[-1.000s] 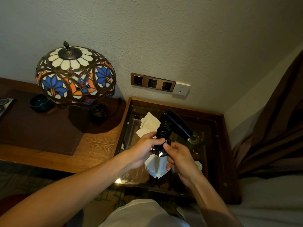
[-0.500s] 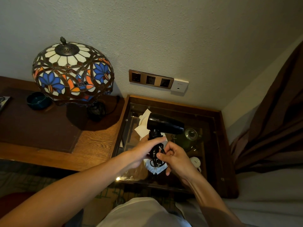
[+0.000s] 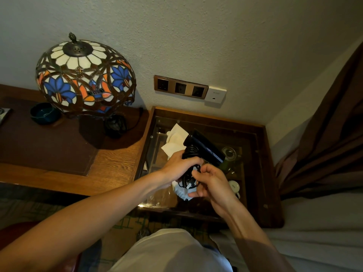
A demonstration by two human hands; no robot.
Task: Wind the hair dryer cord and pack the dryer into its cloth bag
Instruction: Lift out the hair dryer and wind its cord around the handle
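Overhead, the black hair dryer (image 3: 204, 149) was held in the air above the glass-topped table (image 3: 263, 173), its barrel slanting from upper left down to lower right, with the nozzle end toward the right. The left hand (image 3: 179, 166) was clamped around the dryer's handle, where the black cord (image 3: 191, 153) sat wound in tight coils just above the fingers. The right hand (image 3: 211, 182) was just beside it, thumb and fingers pinched together on the loose end of the cord, which hung in a small tangle between the two hands. Whether the plug was in that pinch could not be told. Below and behind the hands lay pale cloth (image 3: 175, 139) on the glass, one part showing above the left hand and another, whiter part below the tangle; whether this was the bag could not be told. Under the glass a lidded jar (image 3: 228, 154) and a white cup (image 3: 233, 186) showed to the right of the dryer. On the wooden desk to the left stood a stained-glass lamp (image 3: 85, 77) with blue and orange flowers, and a dark bowl (image 3: 44, 112) near it. A row of wall sockets (image 3: 180, 88) sat above the table, and a brown curtain (image 3: 330, 138) hung at the right.
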